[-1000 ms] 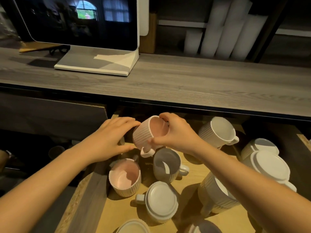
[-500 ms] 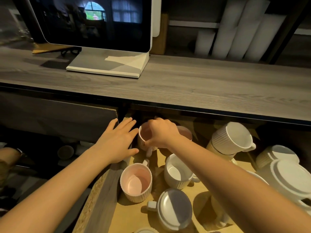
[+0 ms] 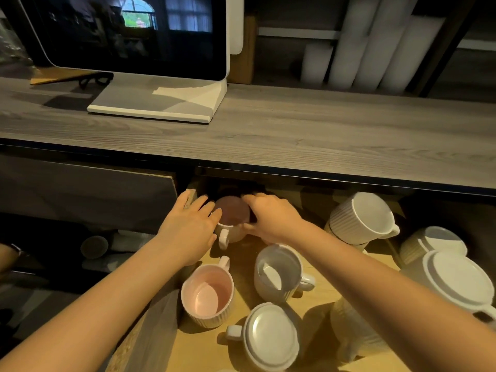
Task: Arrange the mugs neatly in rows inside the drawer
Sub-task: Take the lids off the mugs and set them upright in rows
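Counter: grey wood-grain, spanning the view; its front edge overhangs the back of the drawer. Monitor: dark screen on a white foot, at the left of the counter. Drawer: open below the counter, pale wood floor, mugs loose across it. Tilted mug: white, ribbed, leaning on another at the right. Pink mug: upright near the left wall, handle pointing to the back. Grey mug: upright just right of it, handle to the right. Upturned mug: base up, in front of those two. Back mug: pink inside, ribbed; a second ago it was lifted and tilted above the drawer, half a second ago it was lower and further back; it now stands upright in the back left corner, in the counter's shadow, handle facing the front. Right hand: grips the back mug from the right, fingers curled over the far rim and thumb at the near side, as before. Left hand: earlier flat on the drawer's left edge, apart from the mug; now its straight fingers lie against the mug's left side, holding nothing.
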Demonstrator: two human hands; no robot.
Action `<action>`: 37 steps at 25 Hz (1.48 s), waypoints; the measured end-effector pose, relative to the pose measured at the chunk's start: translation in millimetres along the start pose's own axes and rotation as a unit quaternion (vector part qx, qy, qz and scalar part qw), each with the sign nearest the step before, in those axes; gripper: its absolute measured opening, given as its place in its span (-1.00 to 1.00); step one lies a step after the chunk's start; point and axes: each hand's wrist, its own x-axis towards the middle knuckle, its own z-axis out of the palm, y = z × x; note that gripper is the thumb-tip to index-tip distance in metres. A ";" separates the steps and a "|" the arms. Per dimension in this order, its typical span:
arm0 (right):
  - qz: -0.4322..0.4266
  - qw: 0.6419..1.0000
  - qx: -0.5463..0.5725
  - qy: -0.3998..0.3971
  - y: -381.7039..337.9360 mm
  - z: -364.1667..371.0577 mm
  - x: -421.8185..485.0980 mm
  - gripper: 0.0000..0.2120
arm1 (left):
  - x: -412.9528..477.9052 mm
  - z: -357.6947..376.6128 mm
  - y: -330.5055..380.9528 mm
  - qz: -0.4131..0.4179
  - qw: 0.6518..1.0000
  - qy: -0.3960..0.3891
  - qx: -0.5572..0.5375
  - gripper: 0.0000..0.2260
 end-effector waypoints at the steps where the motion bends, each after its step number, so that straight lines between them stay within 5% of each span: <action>1: -0.013 1.000 0.003 0.004 7.3 -8.2 -16.1 -0.51 | -0.4 -1.6 4.1 0.009 1.000 -0.002 -0.016 -0.52; 10: 0.113 0.992 -0.018 0.060 86.3 -84.0 -133.8 -0.66 | 10.9 -47.1 69.2 0.145 0.962 0.068 -0.223 -0.52; 15: 0.181 0.983 -0.006 0.022 135.5 -80.3 -136.8 -0.39 | 36.7 -50.5 116.0 0.142 0.931 0.017 -0.335 -0.42; 19: 0.184 0.977 0.101 -0.025 158.3 -66.0 -120.1 -0.30 | 51.0 -52.2 148.6 0.130 0.901 0.000 -0.415 -0.33; 29: 0.189 0.971 0.122 0.076 150.4 -60.8 -131.7 -0.34 | 54.2 -39.4 165.5 0.109 0.849 0.059 -0.514 -0.31; 37: 0.146 0.941 0.302 0.046 137.1 -97.5 -156.9 -0.41 | 41.5 -58.8 155.0 0.136 0.805 0.144 -0.560 -0.27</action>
